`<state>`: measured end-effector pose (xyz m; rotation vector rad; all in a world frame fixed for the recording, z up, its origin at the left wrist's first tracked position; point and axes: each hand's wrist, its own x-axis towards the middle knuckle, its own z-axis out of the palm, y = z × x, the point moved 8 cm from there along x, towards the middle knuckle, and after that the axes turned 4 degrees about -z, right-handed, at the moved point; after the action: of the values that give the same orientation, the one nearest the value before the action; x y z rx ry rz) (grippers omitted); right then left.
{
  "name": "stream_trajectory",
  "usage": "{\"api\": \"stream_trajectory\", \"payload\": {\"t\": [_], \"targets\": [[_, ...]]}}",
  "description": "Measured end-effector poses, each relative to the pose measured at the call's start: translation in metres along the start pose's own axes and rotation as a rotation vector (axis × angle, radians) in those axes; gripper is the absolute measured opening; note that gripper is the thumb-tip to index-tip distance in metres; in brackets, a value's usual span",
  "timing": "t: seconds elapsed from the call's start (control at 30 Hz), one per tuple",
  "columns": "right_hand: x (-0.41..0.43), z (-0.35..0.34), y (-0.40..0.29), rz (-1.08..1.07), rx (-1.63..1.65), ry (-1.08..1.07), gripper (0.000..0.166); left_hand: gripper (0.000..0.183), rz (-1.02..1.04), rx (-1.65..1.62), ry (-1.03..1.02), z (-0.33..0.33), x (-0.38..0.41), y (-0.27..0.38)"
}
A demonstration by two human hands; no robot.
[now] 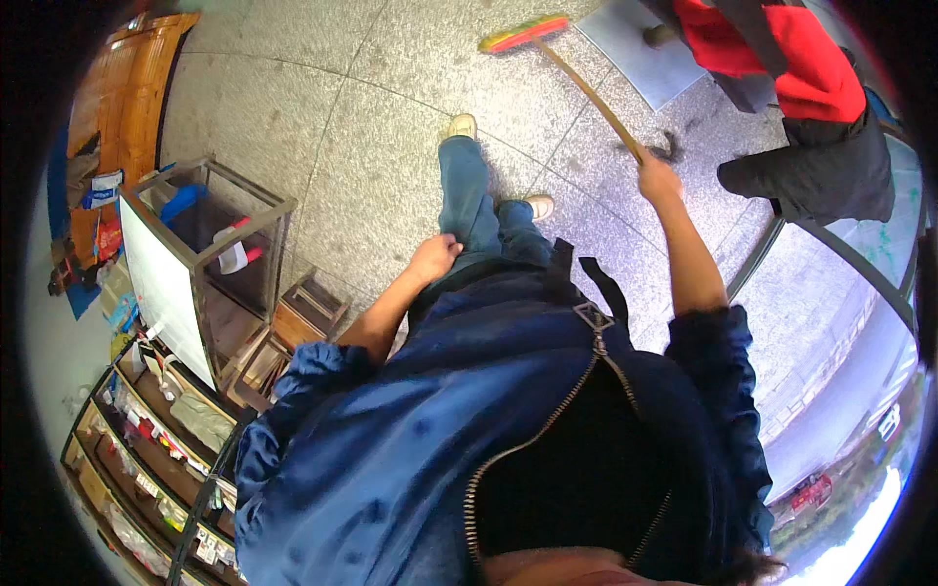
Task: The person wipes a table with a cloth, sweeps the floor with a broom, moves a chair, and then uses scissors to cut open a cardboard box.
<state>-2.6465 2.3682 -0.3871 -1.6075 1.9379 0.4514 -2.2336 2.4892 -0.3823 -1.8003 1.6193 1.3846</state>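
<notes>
My right hand (659, 180) grips the top end of a broom's wooden handle (590, 93). The handle slants away to the broom's red and yellow head (524, 34), which rests on the speckled floor (396, 117) and looks slightly blurred. Beside my left thigh hangs my left hand (437, 256), its fingers curled with nothing visible in them. My feet stand apart below, in light shoes (462, 126). A dark smudge or bit of debris (665, 149) lies on the floor just past my right hand.
At right stands another person in red and dark clothing (821, 80), near a grey panel (637, 55) and a door frame (758, 256). To my left are a metal-framed bin (242, 245), a wooden stool (304, 311), loaded shelves (157, 447) and a wooden bench (139, 88).
</notes>
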Motion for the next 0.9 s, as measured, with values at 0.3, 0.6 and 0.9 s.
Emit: {"api": "stream_trajectory", "payload": {"t": [0.3, 0.6, 0.9], "targets": [[-0.066, 0.065, 0.119, 0.205, 0.099, -0.108, 0.043, 0.034, -0.104, 0.047, -0.133, 0.003, 0.005, 0.004], [-0.220, 0.033, 0.225, 0.379, 0.021, -0.070, 0.035, 0.038, -0.024, 0.131, -0.118, -0.007, 0.032, 0.051], [-0.207, -0.013, 0.220, 0.221, -0.273, -0.202, 0.042, 0.034, 0.029, 0.047, 0.007, -0.023, 0.032, 0.077]]}}
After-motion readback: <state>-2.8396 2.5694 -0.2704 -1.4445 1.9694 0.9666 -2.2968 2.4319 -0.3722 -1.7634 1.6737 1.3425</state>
